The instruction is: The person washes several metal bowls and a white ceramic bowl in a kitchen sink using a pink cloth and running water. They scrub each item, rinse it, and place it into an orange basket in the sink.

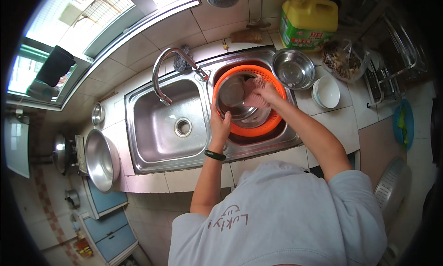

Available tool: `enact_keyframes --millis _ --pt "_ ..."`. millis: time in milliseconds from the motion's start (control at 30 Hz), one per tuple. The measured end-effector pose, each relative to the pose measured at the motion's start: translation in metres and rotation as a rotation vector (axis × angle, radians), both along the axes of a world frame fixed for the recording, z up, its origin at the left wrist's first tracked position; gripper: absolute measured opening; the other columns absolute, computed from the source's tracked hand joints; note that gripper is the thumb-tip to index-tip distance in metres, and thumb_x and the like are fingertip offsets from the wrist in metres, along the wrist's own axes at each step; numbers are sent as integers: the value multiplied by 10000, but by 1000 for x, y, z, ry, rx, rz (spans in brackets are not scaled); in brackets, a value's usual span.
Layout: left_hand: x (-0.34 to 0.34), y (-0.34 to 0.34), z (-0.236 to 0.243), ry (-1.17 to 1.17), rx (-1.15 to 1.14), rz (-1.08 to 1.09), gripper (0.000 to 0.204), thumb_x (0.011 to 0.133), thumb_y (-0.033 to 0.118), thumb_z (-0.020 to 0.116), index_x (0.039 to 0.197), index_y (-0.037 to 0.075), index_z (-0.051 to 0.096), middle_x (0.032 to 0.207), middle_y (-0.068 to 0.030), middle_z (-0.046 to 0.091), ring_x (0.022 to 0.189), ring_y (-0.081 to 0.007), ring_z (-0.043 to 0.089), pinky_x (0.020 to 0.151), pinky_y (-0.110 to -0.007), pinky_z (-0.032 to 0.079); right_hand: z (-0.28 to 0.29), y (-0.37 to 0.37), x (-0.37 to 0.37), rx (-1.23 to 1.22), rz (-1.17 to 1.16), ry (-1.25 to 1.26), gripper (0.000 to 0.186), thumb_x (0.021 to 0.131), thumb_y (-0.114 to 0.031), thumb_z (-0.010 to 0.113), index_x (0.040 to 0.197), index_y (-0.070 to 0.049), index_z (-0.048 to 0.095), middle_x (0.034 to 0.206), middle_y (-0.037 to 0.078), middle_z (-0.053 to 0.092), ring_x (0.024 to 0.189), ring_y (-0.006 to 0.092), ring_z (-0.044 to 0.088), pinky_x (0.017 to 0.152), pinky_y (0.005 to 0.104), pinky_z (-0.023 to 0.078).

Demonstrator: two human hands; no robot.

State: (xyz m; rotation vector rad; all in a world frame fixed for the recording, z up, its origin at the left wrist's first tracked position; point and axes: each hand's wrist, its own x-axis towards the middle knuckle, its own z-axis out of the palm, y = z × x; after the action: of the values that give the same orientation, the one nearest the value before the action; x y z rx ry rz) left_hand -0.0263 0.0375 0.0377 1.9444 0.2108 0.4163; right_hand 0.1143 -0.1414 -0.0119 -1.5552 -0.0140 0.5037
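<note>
My left hand [221,124] grips the near left rim of a stainless steel bowl [230,91], its thumb inside the edge. The bowl is tilted above an orange plastic basket [266,129], which sits in the right-hand sink basin. A pink cloth [254,100] is bunched in my right hand [269,93] and pressed against the right part of the bowl. Another shiny metal piece [256,119] shows beneath the bowl, inside the basket; I cannot tell its full shape.
A chrome faucet [159,77] arches over the left basin [161,137]. Right of the basket are a metal bowl [293,70], stacked white bowls [328,92], a yellow jug [309,19] and a plastic bag of food [344,60]. A large metal basin [101,160] stands at the counter's left.
</note>
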Motion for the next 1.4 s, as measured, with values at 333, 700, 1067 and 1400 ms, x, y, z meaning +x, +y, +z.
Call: enact_keyframes --millis 333,700,1067,1400 --pt "24 -8 -12 219 73 -210 510 794 -54 482 1295 19 416 1190 -219 557 1133 -375 544 953 -386 424 94 35 -4 -715 571 -1265 71 736 -117 577 773 -133 636 826 78 650 864 298 640 735 418 502" --pt "9 4 -27 -13 -217 -31 609 789 -88 394 1380 13 286 1286 -235 451 1220 -385 443 1033 -366 339 -9 16 3 -151 11 -256 274 898 -146 554 1116 13 607 1024 88 675 941 149 635 809 313 493" --pt "11 -1 -35 31 -231 -47 674 761 -68 419 1408 8 248 1340 -236 395 1271 -354 394 1064 -376 309 -38 18 -36 -169 46 97 568 707 -223 794 1203 -45 584 1093 72 662 960 195 641 854 336 503" --pt "19 -13 -29 134 -212 -186 643 740 -41 462 1359 -9 292 1220 -178 456 1186 -301 447 1027 -337 336 82 57 6 -769 266 -1316 204 760 -172 622 949 -128 561 947 85 609 889 267 619 774 398 482"
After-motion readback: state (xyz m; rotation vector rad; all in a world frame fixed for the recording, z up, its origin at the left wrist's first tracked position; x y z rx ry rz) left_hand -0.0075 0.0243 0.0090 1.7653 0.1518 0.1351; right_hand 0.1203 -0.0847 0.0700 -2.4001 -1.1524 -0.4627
